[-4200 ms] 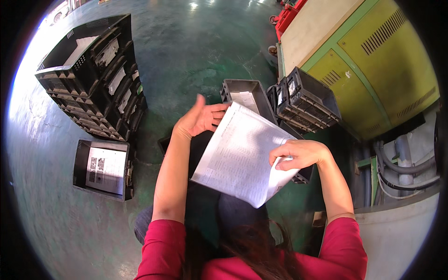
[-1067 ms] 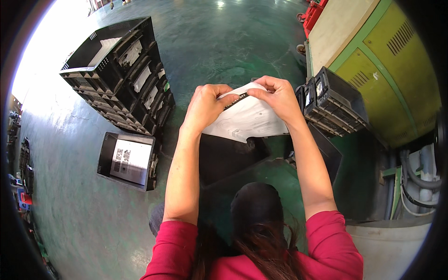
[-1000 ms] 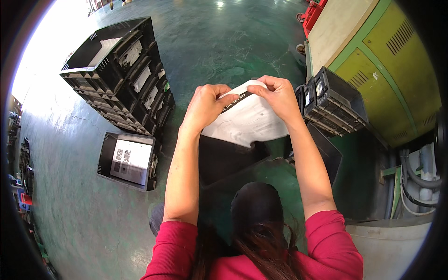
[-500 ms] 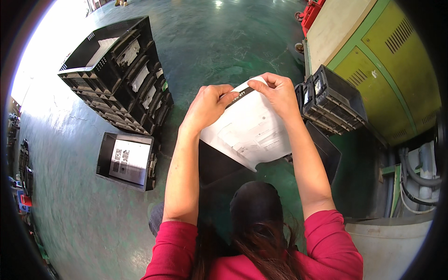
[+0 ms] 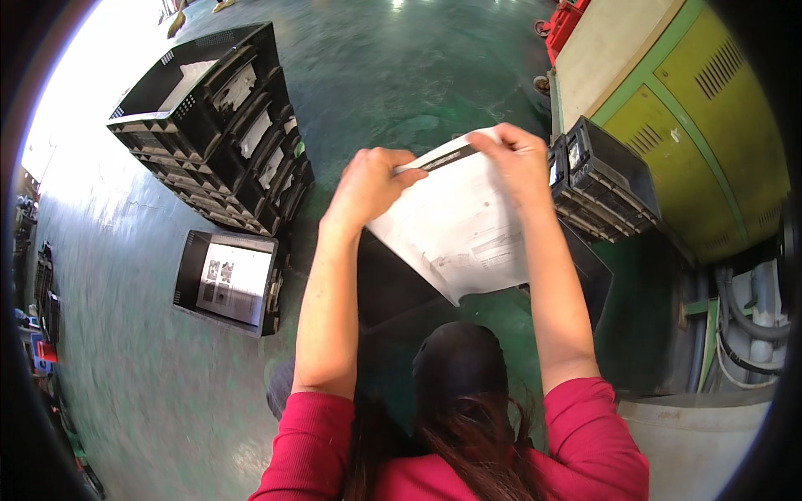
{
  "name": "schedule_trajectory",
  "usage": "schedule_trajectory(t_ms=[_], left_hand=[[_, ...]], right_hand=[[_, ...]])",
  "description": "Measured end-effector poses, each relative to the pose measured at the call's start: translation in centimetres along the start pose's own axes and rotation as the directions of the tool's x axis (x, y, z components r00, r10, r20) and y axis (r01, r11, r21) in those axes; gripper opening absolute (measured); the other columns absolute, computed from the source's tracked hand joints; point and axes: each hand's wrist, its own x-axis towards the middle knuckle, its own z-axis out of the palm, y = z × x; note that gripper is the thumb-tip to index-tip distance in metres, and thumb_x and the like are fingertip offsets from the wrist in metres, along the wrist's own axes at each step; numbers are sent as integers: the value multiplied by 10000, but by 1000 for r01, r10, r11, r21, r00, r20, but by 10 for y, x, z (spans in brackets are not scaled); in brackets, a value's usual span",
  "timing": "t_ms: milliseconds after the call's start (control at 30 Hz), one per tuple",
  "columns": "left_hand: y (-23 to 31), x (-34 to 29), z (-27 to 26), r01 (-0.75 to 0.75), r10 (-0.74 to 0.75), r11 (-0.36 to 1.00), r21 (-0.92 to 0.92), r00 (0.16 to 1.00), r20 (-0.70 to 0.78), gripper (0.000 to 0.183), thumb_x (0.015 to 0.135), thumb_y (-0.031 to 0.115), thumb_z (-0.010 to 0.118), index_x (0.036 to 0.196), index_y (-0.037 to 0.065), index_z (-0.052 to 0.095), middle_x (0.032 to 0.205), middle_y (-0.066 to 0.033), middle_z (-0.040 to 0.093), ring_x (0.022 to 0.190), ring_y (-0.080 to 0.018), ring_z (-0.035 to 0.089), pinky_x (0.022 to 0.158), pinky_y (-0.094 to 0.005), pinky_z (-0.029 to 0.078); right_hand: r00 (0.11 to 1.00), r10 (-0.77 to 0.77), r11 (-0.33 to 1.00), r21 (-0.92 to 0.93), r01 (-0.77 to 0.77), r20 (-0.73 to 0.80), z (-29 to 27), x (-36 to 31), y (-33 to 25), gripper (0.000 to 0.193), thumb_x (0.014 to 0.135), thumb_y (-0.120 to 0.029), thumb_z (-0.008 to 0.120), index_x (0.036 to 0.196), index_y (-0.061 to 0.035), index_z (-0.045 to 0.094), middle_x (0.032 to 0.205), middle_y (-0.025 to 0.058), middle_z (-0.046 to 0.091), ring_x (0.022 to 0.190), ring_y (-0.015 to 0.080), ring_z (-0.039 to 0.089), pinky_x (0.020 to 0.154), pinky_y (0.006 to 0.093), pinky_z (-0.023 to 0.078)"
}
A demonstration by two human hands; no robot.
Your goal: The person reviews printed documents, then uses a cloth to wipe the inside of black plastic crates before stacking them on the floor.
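Note:
A white printed paper sheet with a dark strip along its far edge hangs between my two hands. My left hand pinches its far left corner between thumb and fingers. Closed on the same far edge, toward the right corner, is my right hand, slightly blurred. The sheet's near edge droops and curls. Beneath it, partly covered by the sheet and my arms, are a dark crate and another black crate to the right.
Stacked black plastic crates stand at the left, labels on their sides. A single crate with a printed sheet inside sits nearer. More black crates are beside a yellow-green cabinet. Pipes run at the right.
My right hand has moved slightly right and away from me, drawing the sheet's far edge wider and straighter. The left hand has barely moved and keeps its pinch.

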Motion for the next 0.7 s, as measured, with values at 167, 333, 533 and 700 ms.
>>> schedule_trajectory(t_ms=[167,333,533,700], left_hand=[[-35,12,-14,141,-150,956,-258,989,-15,158,736,150,707,808,12,685,636,-29,623,609,-79,536,592,-246,418],[-39,10,-9,-15,-161,696,-718,971,-176,116,802,133,650,773,21,638,692,40,598,655,-49,499,645,-218,399],[-46,25,40,-193,-194,845,-498,757,-624,242,906,166,504,718,14,498,607,25,431,618,-58,373,563,-239,356],[-20,8,23,-180,-81,953,-243,621,-779,217,873,166,560,726,6,556,507,-75,398,468,-88,336,449,-273,324]], right_hand=[[986,36,968,251,6,-162,-47,17,9,197,754,-155,718,653,-43,591,612,-62,507,557,24,395,513,191,303],[967,96,923,384,1,-234,-33,14,29,142,767,-143,707,774,-31,621,742,-28,576,673,47,466,624,195,356],[957,182,811,585,-16,-227,-33,-11,79,174,828,-122,638,959,-8,627,930,48,627,850,119,571,766,234,436],[960,193,821,570,-44,-204,-23,-31,40,168,837,-208,640,801,-45,621,796,20,623,731,79,546,700,216,418]])
